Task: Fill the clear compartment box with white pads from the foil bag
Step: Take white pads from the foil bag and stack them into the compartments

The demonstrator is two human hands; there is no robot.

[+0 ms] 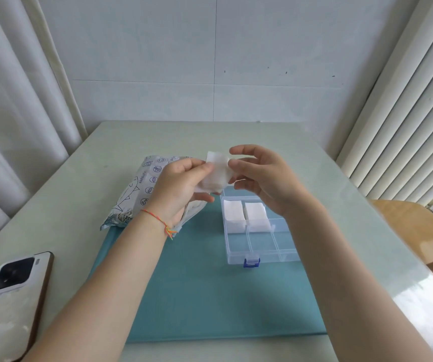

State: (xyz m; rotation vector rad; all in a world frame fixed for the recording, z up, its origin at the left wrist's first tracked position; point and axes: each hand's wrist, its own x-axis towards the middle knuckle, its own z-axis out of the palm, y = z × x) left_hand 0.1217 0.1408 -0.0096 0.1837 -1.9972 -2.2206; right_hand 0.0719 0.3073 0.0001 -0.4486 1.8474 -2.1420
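Your left hand (181,184) grips one small stack of white pads (215,171) above the clear compartment box (259,231); your right hand (259,176) pinches its edge. Two far compartments hold pads; your right arm hides the right side. One foil bag (137,189) lies left, partly behind your left hand.

A pale green table (236,137) is carrying a teal mat (197,296) at its middle. A phone (11,304) is lying face down left of the mat, while the foil bag (137,189) is overlapping the mat's far-left corner.
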